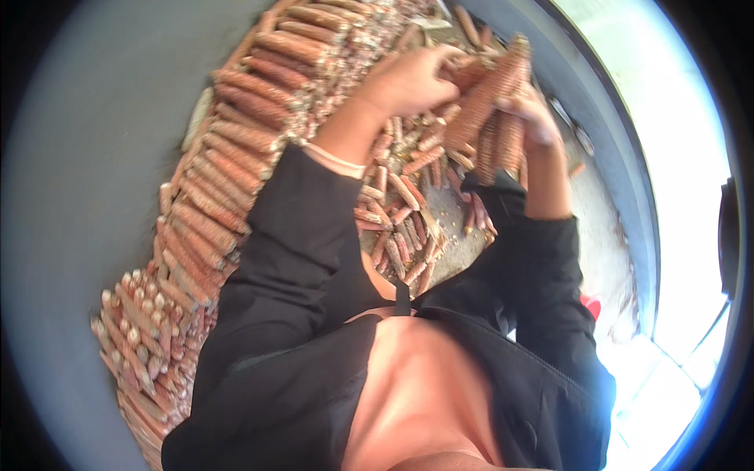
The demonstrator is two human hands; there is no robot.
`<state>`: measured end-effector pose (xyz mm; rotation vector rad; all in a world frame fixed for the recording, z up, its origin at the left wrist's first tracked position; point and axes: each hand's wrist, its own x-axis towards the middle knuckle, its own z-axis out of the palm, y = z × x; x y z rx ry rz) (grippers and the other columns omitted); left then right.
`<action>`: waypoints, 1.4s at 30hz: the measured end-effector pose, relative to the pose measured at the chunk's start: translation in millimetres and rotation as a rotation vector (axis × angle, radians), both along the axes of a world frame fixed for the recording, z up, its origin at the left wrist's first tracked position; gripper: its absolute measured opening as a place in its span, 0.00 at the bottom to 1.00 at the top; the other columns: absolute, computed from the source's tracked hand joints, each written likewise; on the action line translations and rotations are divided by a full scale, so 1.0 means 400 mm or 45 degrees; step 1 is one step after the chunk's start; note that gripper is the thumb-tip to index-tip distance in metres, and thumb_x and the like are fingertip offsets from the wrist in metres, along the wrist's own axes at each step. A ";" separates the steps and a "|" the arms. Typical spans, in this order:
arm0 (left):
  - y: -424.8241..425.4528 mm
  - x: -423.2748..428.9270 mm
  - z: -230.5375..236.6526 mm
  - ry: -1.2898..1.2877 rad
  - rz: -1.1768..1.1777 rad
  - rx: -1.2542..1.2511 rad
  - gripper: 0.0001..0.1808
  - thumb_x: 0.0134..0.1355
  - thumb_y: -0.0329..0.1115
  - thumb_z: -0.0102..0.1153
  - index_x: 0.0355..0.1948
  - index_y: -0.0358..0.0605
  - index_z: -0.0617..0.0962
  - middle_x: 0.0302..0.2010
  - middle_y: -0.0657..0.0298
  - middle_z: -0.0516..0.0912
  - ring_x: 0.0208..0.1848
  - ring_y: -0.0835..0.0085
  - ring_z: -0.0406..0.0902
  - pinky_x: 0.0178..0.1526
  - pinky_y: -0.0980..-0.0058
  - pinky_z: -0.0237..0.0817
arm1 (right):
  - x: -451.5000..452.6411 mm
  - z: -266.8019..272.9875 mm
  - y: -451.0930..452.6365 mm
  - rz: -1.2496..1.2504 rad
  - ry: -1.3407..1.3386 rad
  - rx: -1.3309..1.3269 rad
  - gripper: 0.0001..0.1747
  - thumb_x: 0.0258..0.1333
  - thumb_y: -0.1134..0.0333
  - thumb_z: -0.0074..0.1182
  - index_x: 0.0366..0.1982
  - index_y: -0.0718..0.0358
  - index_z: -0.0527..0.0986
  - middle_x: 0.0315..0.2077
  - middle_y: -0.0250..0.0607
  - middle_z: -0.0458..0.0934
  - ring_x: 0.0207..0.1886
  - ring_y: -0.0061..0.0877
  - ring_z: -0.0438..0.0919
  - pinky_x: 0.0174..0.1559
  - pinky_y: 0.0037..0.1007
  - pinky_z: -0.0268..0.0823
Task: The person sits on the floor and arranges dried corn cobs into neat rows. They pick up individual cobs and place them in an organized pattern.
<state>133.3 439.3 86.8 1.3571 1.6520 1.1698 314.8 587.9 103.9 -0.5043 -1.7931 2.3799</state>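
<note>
My right hand (535, 120) grips a bundle of bare reddish-brown corn cobs, held up off the floor. The largest cob (489, 97) tapers toward its top end and slants up to the right. Other cobs (508, 141) hang below it against my fingers. To the left, my left hand (418, 79) is curled at the end of another cob (471, 73), which touches the bundle; motion blur softens its fingers. Beneath both hands lies a loose heap of shorter cobs (403, 191), partly hidden by my arms and the bundle.
A curving stack of cobs (235, 171) runs down the left beside a grey wall (118, 147). More cobs (141, 335) are piled at lower left. Concrete floor (453, 250) shows crumbs and husk. A metallic object (580, 136) and a red object (591, 306) lie right, near a bright opening.
</note>
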 end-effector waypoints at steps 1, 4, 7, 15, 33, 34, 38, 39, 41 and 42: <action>-0.005 0.004 0.011 -0.060 -0.063 -0.037 0.29 0.58 0.31 0.58 0.62 0.41 0.70 0.51 0.52 0.81 0.50 0.68 0.78 0.52 0.71 0.70 | -0.003 0.045 -0.010 0.002 0.001 0.043 0.38 0.46 0.66 0.61 0.60 0.70 0.63 0.51 0.46 0.75 0.53 0.33 0.75 0.59 0.34 0.64; -0.028 0.017 0.044 -0.207 -0.063 0.023 0.30 0.56 0.31 0.60 0.62 0.42 0.72 0.56 0.45 0.77 0.61 0.65 0.73 0.56 0.67 0.69 | -0.024 0.137 -0.051 0.026 0.108 0.127 0.44 0.43 0.65 0.61 0.63 0.70 0.59 0.52 0.48 0.74 0.54 0.34 0.75 0.61 0.35 0.63; -0.040 0.014 0.063 -0.222 0.114 0.158 0.26 0.55 0.36 0.64 0.55 0.41 0.77 0.44 0.52 0.84 0.44 0.65 0.82 0.51 0.69 0.70 | -0.057 0.162 -0.090 0.003 0.175 0.182 0.47 0.44 0.65 0.61 0.66 0.70 0.55 0.54 0.51 0.71 0.56 0.34 0.73 0.61 0.35 0.63; -0.126 -0.088 0.056 0.526 0.730 0.165 0.18 0.57 0.33 0.64 0.50 0.50 0.80 0.39 0.58 0.81 0.43 0.65 0.80 0.51 0.65 0.71 | -0.160 0.121 -0.082 -0.108 0.315 0.092 0.45 0.51 0.65 0.56 0.68 0.68 0.52 0.58 0.55 0.68 0.57 0.35 0.72 0.58 0.37 0.68; -0.554 -0.251 -0.154 1.232 0.807 -0.331 0.24 0.51 0.22 0.54 0.47 0.58 0.83 0.57 0.61 0.75 0.62 0.58 0.67 0.65 0.61 0.57 | -0.187 0.086 -0.110 -0.082 0.264 -0.086 0.33 0.52 0.72 0.60 0.60 0.67 0.64 0.47 0.42 0.74 0.50 0.30 0.75 0.54 0.34 0.69; -0.558 -0.249 -0.155 1.254 0.809 -0.336 0.23 0.52 0.23 0.54 0.48 0.58 0.83 0.57 0.61 0.75 0.62 0.58 0.67 0.65 0.61 0.58 | -0.188 0.085 -0.109 -0.066 0.288 -0.086 0.33 0.52 0.72 0.60 0.60 0.68 0.64 0.47 0.42 0.74 0.50 0.30 0.75 0.54 0.34 0.69; -0.574 -0.231 -0.151 0.920 0.817 -0.351 0.20 0.55 0.27 0.58 0.49 0.56 0.82 0.55 0.59 0.76 0.57 0.58 0.72 0.60 0.64 0.65 | -0.193 0.079 -0.110 -0.070 0.295 -0.096 0.31 0.52 0.72 0.60 0.58 0.68 0.65 0.46 0.43 0.75 0.49 0.29 0.76 0.53 0.34 0.70; -0.573 -0.223 -0.152 0.878 0.821 -0.363 0.19 0.56 0.29 0.59 0.49 0.56 0.81 0.55 0.60 0.75 0.57 0.59 0.73 0.59 0.64 0.65 | -0.195 0.077 -0.111 -0.048 0.309 -0.105 0.31 0.52 0.72 0.60 0.58 0.68 0.65 0.45 0.43 0.75 0.49 0.29 0.76 0.53 0.34 0.70; -0.564 -0.205 -0.157 0.797 0.830 -0.388 0.17 0.58 0.33 0.60 0.49 0.56 0.81 0.54 0.60 0.75 0.57 0.60 0.73 0.57 0.65 0.67 | -0.201 0.072 -0.116 -0.081 0.282 -0.092 0.29 0.52 0.72 0.61 0.56 0.68 0.66 0.44 0.42 0.75 0.47 0.29 0.77 0.51 0.33 0.70; -0.556 -0.196 -0.162 0.874 0.885 -0.317 0.13 0.57 0.34 0.61 0.45 0.54 0.82 0.53 0.61 0.76 0.52 0.59 0.76 0.55 0.65 0.68 | -0.204 0.069 -0.118 -0.092 0.260 -0.090 0.28 0.52 0.72 0.61 0.55 0.68 0.67 0.44 0.42 0.76 0.47 0.29 0.77 0.51 0.33 0.71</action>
